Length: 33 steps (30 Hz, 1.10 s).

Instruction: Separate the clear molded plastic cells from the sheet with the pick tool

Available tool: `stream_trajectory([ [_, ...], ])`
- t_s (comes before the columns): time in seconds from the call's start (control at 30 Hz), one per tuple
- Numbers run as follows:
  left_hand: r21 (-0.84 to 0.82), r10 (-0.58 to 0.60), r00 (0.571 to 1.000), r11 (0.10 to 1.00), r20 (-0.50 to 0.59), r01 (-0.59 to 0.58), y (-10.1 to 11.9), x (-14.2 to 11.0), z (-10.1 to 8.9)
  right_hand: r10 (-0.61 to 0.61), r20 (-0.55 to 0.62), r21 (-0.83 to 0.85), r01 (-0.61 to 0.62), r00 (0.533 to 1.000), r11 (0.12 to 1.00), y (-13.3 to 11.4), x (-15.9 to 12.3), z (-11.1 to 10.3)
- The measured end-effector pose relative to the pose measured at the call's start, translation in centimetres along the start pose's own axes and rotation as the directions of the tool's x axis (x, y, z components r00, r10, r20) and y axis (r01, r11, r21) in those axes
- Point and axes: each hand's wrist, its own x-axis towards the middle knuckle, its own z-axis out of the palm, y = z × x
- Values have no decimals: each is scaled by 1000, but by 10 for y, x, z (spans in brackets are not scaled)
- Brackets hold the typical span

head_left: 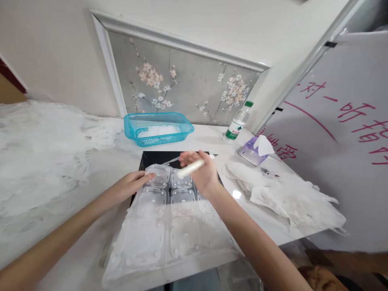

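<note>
Head view: white stick (pixel 190 169) held across palm, right fingers (pixel 188 157) half open; left fingers (pixel 148 177) extended, touching packaging (pixel 184 236).

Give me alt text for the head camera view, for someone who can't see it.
A person's left hand touches clear molded plastic on a white table; their right hand holds a blurred white stick. Beyond are a blue basket, a green-capped bottle and a purple tissue pack.
</note>
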Motion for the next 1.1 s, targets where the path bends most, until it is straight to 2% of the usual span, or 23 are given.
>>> stream_trajectory([
  [0.03,-83,-13,999,996,44,16,2,-1,4,44,-22,73,-42,999,996,11,22,-1],
  [0.07,-180,-15,996,983,87,30,4,-3,7,77,-113,113,-64,991,991,21,40,-4],
  [0.13,-362,-21,986,929,163,80,2,-7,12,68,-185,147,-41,980,988,34,61,-14],
  [0.2,-461,-41,973,875,229,145,-3,-10,15,54,-217,163,-19,975,986,41,67,-25],
  [0.3,-468,-44,964,867,263,168,-10,-10,13,61,-225,172,-22,972,985,42,62,-36],
  [0.37,-412,-25,975,904,220,116,-11,-9,4,66,-227,179,-25,972,983,42,60,-38],
  [0.47,-256,20,997,967,74,-1,-10,-7,-19,80,-215,190,-38,973,981,44,62,-36],
  [0.53,-179,31,1000,983,-4,-31,-9,-7,-35,91,-205,189,-52,974,981,47,64,-36],
  [0.7,-94,6,995,995,-97,-15,-12,-8,-61,100,-218,161,-65,971,985,52,68,-39],
  [0.8,155,-11,990,987,-141,33,-21,-5,-66,96,-225,139,-66,970,988,53,68,-38],
  [0.87,361,-65,979,923,-195,133,-28,-3,-66,92,-223,125,-65,971,990,53,66,-34],
  [0.93,488,-83,962,848,-261,206,-32,-2,-63,85,-216,111,-62,973,992,52,64,-30],
  [1.0,562,25,961,815,-276,140,-32,-3,-59,75,-204,93,-57,976,994,51,62,-26],
  [1.1,581,287,940,803,-185,-131,-28,-4,-49,65,-188,70,-53,980,996,51,60,-23],
])
